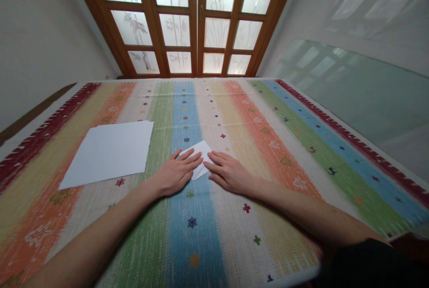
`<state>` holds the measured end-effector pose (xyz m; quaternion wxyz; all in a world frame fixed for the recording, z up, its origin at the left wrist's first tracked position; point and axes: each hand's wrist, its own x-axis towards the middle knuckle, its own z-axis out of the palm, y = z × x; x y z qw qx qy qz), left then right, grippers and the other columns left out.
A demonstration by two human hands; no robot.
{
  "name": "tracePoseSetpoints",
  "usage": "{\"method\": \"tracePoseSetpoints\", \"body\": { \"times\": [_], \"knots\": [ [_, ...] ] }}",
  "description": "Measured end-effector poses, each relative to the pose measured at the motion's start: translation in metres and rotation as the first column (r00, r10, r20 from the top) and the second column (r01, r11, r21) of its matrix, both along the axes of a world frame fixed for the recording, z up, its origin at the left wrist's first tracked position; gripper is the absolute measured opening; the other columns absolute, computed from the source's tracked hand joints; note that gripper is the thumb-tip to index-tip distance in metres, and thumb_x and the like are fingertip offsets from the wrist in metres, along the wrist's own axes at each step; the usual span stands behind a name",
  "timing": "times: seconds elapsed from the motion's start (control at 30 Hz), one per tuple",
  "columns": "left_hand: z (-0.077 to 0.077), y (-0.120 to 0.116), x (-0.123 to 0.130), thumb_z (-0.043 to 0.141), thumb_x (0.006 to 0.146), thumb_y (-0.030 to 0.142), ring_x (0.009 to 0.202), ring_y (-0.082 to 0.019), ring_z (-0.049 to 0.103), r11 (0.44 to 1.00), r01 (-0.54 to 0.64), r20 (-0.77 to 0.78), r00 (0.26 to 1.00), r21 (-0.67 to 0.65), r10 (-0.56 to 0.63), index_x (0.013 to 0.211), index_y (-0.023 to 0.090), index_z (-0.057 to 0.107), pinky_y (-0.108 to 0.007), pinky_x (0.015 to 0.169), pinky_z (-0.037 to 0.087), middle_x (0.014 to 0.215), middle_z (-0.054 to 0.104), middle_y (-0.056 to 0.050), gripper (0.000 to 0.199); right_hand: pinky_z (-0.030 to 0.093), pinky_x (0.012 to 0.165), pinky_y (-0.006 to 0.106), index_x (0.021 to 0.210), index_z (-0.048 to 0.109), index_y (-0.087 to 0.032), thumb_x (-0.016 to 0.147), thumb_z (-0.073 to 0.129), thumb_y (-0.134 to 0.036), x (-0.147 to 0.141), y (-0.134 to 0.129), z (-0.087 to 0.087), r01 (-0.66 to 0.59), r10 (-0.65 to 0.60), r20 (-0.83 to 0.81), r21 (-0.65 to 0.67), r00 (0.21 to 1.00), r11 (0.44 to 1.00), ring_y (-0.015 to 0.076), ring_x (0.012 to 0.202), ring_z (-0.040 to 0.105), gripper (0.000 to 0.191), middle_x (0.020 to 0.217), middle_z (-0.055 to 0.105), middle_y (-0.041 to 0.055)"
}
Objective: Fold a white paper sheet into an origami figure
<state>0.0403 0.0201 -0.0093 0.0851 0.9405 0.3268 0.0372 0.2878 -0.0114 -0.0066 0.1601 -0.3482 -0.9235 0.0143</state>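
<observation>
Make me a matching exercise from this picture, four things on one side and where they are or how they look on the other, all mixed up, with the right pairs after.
Things:
1. Small folded paper
2. Large paper sheets
3. Tablecloth
4. Doors

Places and looks:
A. Brown frames with frosted panes
B. Between the left hand and the right hand
C. Coloured stripes with little printed shapes
D. Lying flat, off to the left of both hands

Right pairs: 1-B, 2-D, 3-C, 4-A
</observation>
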Motion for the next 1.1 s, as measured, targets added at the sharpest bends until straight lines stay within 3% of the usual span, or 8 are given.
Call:
{"method": "tracePoseSetpoints", "body": {
  "times": [0.17,0.3,0.63,0.83,1.1],
  "knots": [
    [-0.001,-0.008,0.01,0.031,0.102,0.038,0.141,-0.026,0.037,0.993,-0.114,0.061,0.992,0.034,0.111,0.141,0.027,0.049,-0.052,0.115,0.022,0.149,0.047,-0.004,0.045,0.041,0.107,0.048,0.127,0.057,-0.011,0.098,0.046,-0.035,0.0,0.002,0.004,-0.02,0.02,0.018,-0.012,1.0,1.0,0.0294,0.129,0.05,0.039,0.132,0.058,0.0209],
    [-0.001,-0.016,0.012,0.037,0.1,0.034,0.14,-0.03,0.037,0.989,-0.117,0.061,0.992,0.092,0.112,0.143,0.026,0.046,-0.056,0.113,0.025,0.149,0.047,-0.006,0.045,0.04,0.109,0.048,0.129,0.056,-0.011,0.098,0.045,-0.034,0.0,0.003,0.003,-0.043,0.043,0.009,-0.044,0.999,0.998,0.0279,0.129,0.051,0.04,0.134,0.058,0.0195],
    [0.005,-0.03,-0.008,0.039,0.1,0.039,0.141,-0.03,0.036,0.995,0.06,-0.014,0.998,0.084,-0.059,0.146,0.022,0.041,-0.053,0.113,0.025,0.151,0.043,-0.007,0.049,0.039,0.11,0.049,0.129,0.056,-0.006,0.095,0.05,-0.042,0.001,0.001,0.006,-0.039,0.039,0.004,-0.119,0.999,0.992,0.0307,0.134,0.047,0.05,0.139,0.053,0.0238],
    [0.01,-0.042,-0.015,0.041,0.099,0.046,0.142,-0.029,0.035,0.989,0.136,-0.037,0.99,0.052,-0.134,0.147,0.017,0.038,-0.048,0.116,0.023,0.152,0.041,-0.011,0.057,0.029,0.116,0.048,0.143,0.04,-0.003,0.092,0.049,-0.057,0.002,0.0,0.005,-0.035,0.048,0.074,-0.169,0.996,0.985,0.0314,0.14,0.037,0.075,0.147,0.043,0.0242],
    [0.014,-0.053,-0.018,0.038,0.097,0.056,0.143,-0.029,0.033,0.987,0.161,-0.039,0.986,-0.001,-0.161,0.151,0.016,0.031,-0.05,0.117,0.022,0.154,0.038,-0.013,0.067,0.023,0.117,0.052,0.151,0.03,-0.012,0.086,0.041,-0.075,-0.005,0.006,0.006,-0.01,0.036,0.147,-0.175,0.988,0.985,0.0337,0.146,0.024,0.092,0.157,0.03,0.017]
  ]
}}
